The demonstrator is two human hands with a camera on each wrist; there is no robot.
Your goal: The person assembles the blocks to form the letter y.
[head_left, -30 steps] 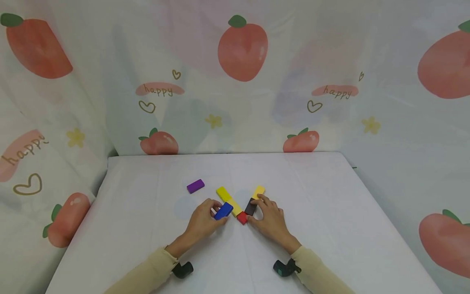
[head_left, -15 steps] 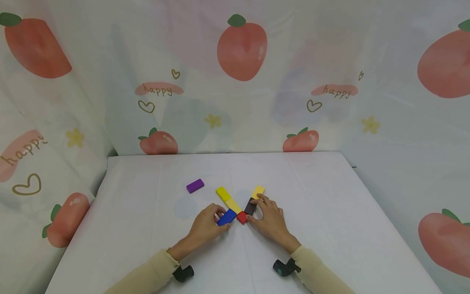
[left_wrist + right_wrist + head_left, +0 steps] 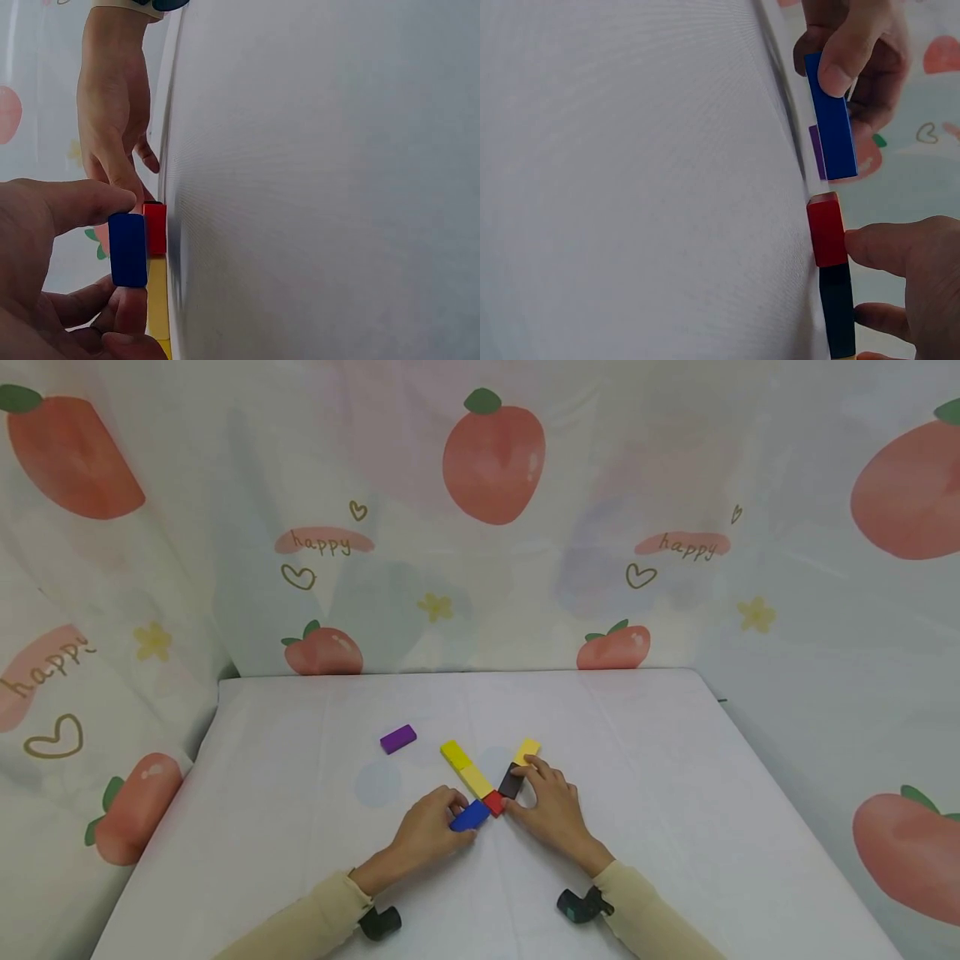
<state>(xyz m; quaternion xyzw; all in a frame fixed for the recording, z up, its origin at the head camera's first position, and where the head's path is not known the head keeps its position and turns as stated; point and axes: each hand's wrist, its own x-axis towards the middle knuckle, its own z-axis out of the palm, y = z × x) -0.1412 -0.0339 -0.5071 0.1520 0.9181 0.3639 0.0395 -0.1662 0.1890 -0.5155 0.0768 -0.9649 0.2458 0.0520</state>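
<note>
My left hand (image 3: pixel 431 827) pinches a blue block (image 3: pixel 470 816) between thumb and fingers. In the right wrist view the blue block (image 3: pixel 832 120) is held just off the table, a small gap from the red block (image 3: pixel 827 230). My right hand (image 3: pixel 552 806) rests its thumb against the red block (image 3: pixel 494 803) and a fingertip by the black block (image 3: pixel 512 782). The light yellow block (image 3: pixel 476 781) and bright yellow block (image 3: pixel 454 754) run from the red one up to the left. Another yellow block (image 3: pixel 528 750) lies beyond the black one, forming a V.
A purple block (image 3: pixel 398 739) lies apart on the white-covered table (image 3: pixel 660 827), behind the left hand. Fruit-printed cloth (image 3: pixel 495 593) hangs at the back and sides. A dark camera (image 3: pixel 380 924) sits at the left wrist, another camera (image 3: pixel 577 907) at the right.
My left hand has carried the blue block right and toward the table's front, from beside the light yellow block to near the red block. The right hand has stayed still.
</note>
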